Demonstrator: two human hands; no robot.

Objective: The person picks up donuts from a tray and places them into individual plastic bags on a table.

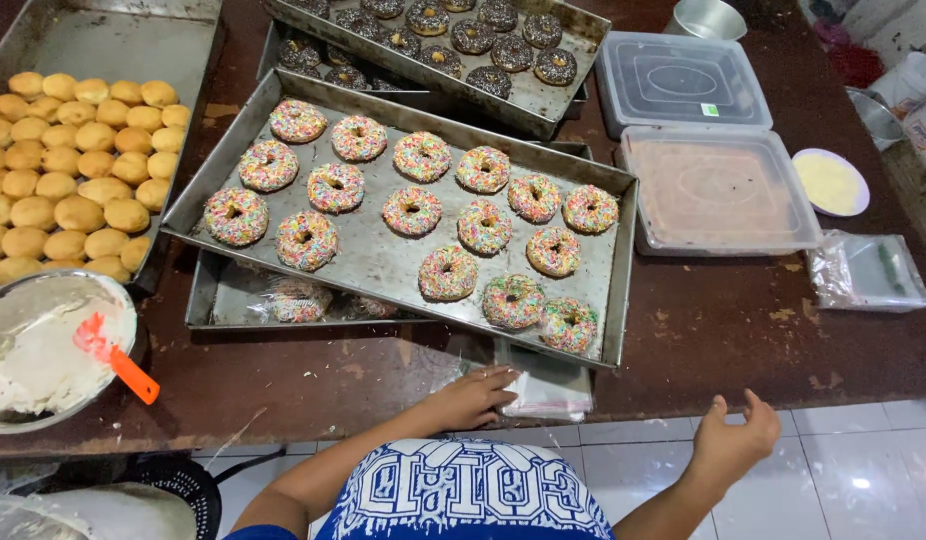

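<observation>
Brown and worn, the worktop runs to a white tiled floor at my feet. My left hand lies flat on a stack of clear plastic bags at the counter's edge, fingers spread and gripping nothing. My right hand hangs off the counter over the tiles, open and loosely cupped, holding nothing.

Just beyond the bags sits a metal tray with sixteen rainbow-sprinkled doughnuts. It rests on a lower tray and hides most of it; I can just make out a wrapped sprinkled doughnut there.

Behind, a tray of chocolate doughnuts is cut off by the top edge, so I cannot count them. To my left, plain round buns fill another tray, too crowded and cropped to count. Nearer, a metal bowl of white cream holds one orange-handled spatula.

To my right stand two lidded clear plastic boxes, a small dish of pale yellow stuff, and another flat clear bag.
</observation>
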